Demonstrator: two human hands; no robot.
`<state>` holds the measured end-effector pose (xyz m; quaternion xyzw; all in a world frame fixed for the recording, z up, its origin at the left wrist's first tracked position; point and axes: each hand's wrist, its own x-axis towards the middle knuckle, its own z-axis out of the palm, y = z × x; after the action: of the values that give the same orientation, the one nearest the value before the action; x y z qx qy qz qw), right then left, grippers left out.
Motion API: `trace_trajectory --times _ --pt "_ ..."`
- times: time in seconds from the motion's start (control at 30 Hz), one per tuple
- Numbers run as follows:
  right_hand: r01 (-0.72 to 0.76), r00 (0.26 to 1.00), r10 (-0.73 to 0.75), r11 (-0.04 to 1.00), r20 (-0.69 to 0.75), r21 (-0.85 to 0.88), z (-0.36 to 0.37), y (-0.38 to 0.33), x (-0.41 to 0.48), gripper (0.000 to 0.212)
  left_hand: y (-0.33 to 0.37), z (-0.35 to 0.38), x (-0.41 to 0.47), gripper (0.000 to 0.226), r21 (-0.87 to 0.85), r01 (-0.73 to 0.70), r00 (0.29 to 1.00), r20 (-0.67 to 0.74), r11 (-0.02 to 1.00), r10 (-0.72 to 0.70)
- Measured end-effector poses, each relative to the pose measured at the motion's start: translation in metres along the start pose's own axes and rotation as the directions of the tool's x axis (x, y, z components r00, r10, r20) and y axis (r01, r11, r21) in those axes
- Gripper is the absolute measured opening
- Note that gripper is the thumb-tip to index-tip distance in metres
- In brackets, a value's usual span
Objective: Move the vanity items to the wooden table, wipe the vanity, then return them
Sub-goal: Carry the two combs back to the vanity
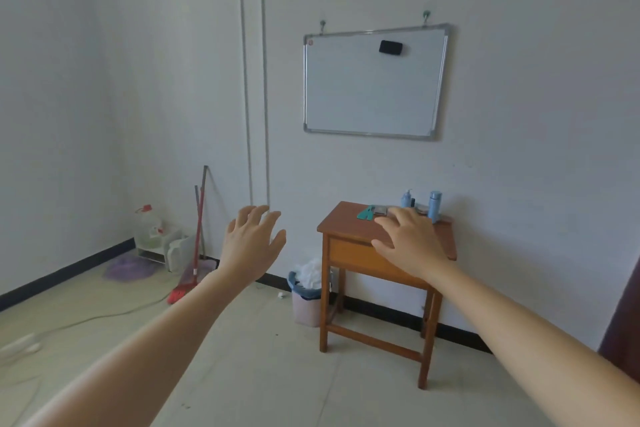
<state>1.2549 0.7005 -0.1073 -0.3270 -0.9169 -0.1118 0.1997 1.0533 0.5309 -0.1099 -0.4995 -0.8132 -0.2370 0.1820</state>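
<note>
A small wooden table (346, 253) stands against the far wall, some way ahead of me. On its top lie a teal cloth (366, 212), a flat silvery item (380, 210), a light blue pump bottle (406, 199) and a blue cylindrical bottle (434, 206). Both my arms are stretched forward in the air. My left hand (251, 243) is spread with relaxed fingers, left of the table. My right hand (410, 241) is also spread and holds nothing; it overlaps the table top in view and hides part of it. The vanity is out of view.
A pink waste bin (306, 305) with white rubbish stands left of the table legs. A whiteboard (374, 83) hangs above. In the left corner lean a red broom (192, 263) and mop, beside a water jug (149, 225). A cable (104, 315) crosses the floor.
</note>
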Motion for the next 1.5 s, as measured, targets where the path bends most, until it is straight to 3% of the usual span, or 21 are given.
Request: trace_trajectory --times 0.43,0.73,0.87,1.03,1.5 --pt "0.006 0.998 -0.006 1.000 -0.063 -0.001 0.023 0.027 0.120 0.048 -0.026 0.020 0.115 0.045 0.084 -0.053 0.996 -0.065 0.995 0.059" --pt "-0.050 0.998 0.051 0.998 -0.024 0.049 0.089 0.100 0.227 0.048 -0.022 0.107 0.234 0.045 0.062 -0.013 0.998 -0.054 0.998 0.017" --pt "-0.128 0.991 0.125 0.986 0.039 0.103 0.132 0.121 0.259 0.046 -0.028 0.162 0.267 0.045 0.051 -0.007 1.000 0.025 0.999 0.005" --pt "-0.154 0.985 0.148 0.986 0.090 0.067 0.177 0.138 0.298 0.044 -0.048 0.217 0.312 0.045 0.021 0.015 0.996 0.084 1.000 -0.016" --pt "-0.254 0.959 0.262 0.964 0.106 -0.083 0.244 0.145 0.467 0.050 -0.128 0.317 0.487 0.054 -0.054 -0.093 0.993 0.070 0.994 0.097"
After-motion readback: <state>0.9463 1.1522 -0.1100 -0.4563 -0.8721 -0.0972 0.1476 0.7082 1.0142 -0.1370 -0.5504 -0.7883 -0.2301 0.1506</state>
